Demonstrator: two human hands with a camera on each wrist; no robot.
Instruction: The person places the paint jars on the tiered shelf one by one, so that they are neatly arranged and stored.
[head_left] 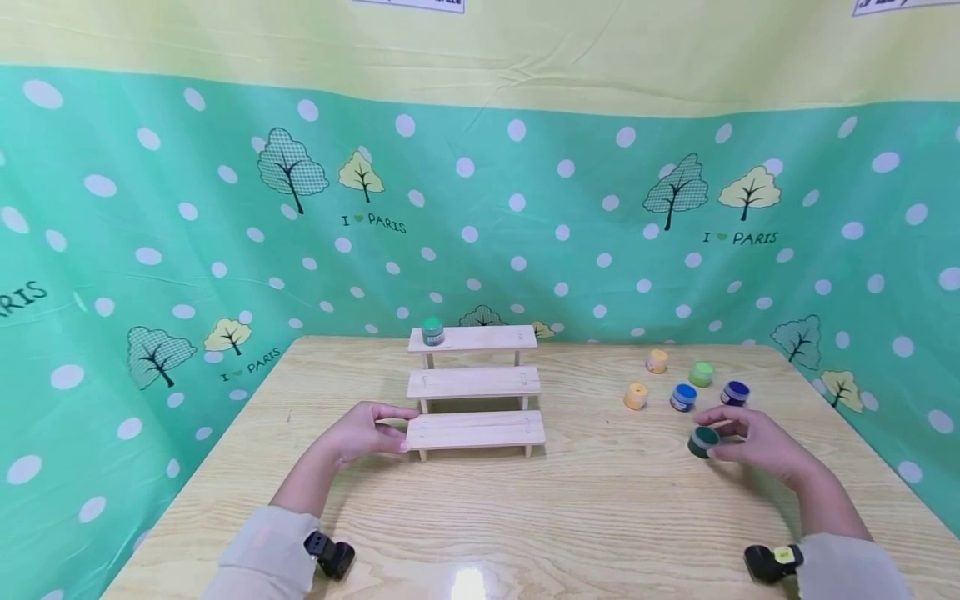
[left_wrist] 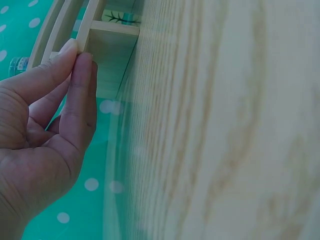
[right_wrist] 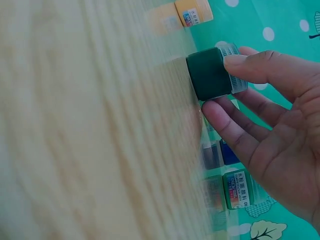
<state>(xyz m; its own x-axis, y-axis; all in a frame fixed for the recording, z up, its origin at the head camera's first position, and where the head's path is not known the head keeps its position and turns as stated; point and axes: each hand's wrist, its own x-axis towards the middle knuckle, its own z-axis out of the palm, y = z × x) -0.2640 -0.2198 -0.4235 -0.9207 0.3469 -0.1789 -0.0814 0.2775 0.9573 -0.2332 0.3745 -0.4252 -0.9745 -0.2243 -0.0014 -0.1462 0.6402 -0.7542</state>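
A three-tier wooden stand (head_left: pixel 474 383) stands at the middle of the table, with one green-lidded jar (head_left: pixel 432 332) at the left end of its top tier. My left hand (head_left: pixel 369 433) pinches the left end of the lowest tier; in the left wrist view the thumb and fingers of the hand (left_wrist: pixel 55 105) meet at the board's end. On the right, my right hand (head_left: pixel 757 443) holds a dark green jar (head_left: pixel 702 442) between thumb and fingers. The right wrist view shows the jar (right_wrist: pixel 210 73) with the thumb of the hand (right_wrist: pixel 280 115) against its clear lid.
Behind the right hand stand two orange jars (head_left: pixel 636 396) (head_left: pixel 657 361), a light green jar (head_left: pixel 701 373), a blue jar (head_left: pixel 683 397) and a dark blue jar (head_left: pixel 735 393). A green dotted cloth (head_left: pixel 517 233) hangs behind the wooden table (head_left: pixel 570 517).
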